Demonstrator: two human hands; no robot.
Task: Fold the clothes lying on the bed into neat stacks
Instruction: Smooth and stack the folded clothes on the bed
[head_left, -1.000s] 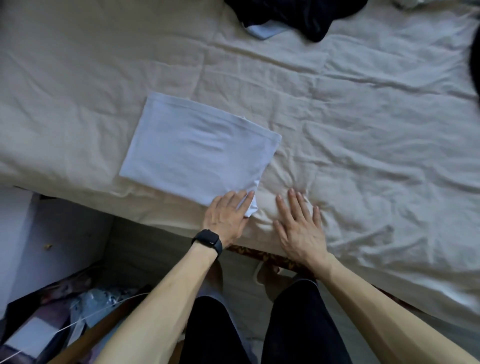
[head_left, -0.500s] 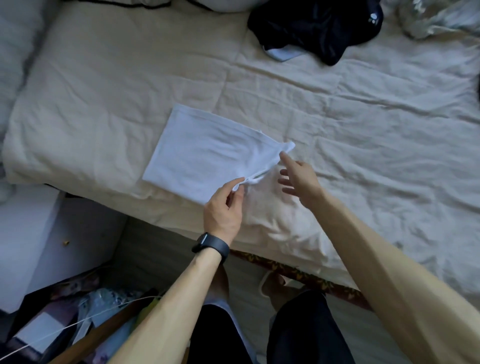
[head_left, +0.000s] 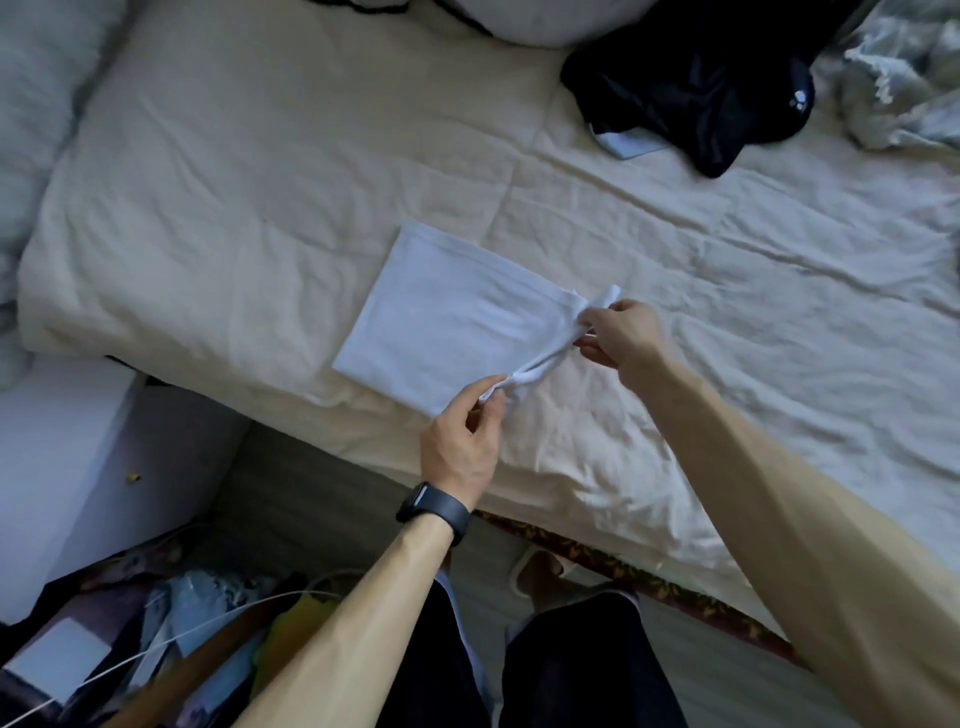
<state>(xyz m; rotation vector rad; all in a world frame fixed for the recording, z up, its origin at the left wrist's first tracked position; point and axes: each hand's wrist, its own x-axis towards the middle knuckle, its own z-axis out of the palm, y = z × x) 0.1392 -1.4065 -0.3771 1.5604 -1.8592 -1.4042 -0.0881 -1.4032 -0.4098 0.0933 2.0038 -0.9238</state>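
Shows a bed (head_left: 260, 182) under a creased cream cover, filling most of the view. Sets a white cabinet (head_left: 67, 467) against the bed's near left corner, lower than the mattress top, and a pale pillow (head_left: 31, 130) along the bed's left end.

Lays a folded white garment (head_left: 457, 322) on the bed close to its near edge, flat as a rectangle except for its right-hand edge, raised a little off the bed.

Leaves a crumpled black garment (head_left: 691, 88) on the bed at its far side, with a pale blue piece (head_left: 631, 143) showing from beneath it. Adds a bunched grey fabric (head_left: 904, 78) at the bed's far right.

Scatters mixed clutter (head_left: 156, 649) over the floor in front of the bed's near left corner.

Poses the left hand (head_left: 460, 447) above the bed's near edge, thumb and forefinger closed in a pinch on the near right corner of the folded white garment, remaining fingers curled. Poses the right hand (head_left: 623, 332) farther in over the bed, fingertips gathered tight on the far right corner of the same garment, a small tuft of cloth protruding past them. Stretches the raised edge taut between the two pinches.

Marks the left wrist with a dark watch (head_left: 434, 512), just outside the bed's near edge.
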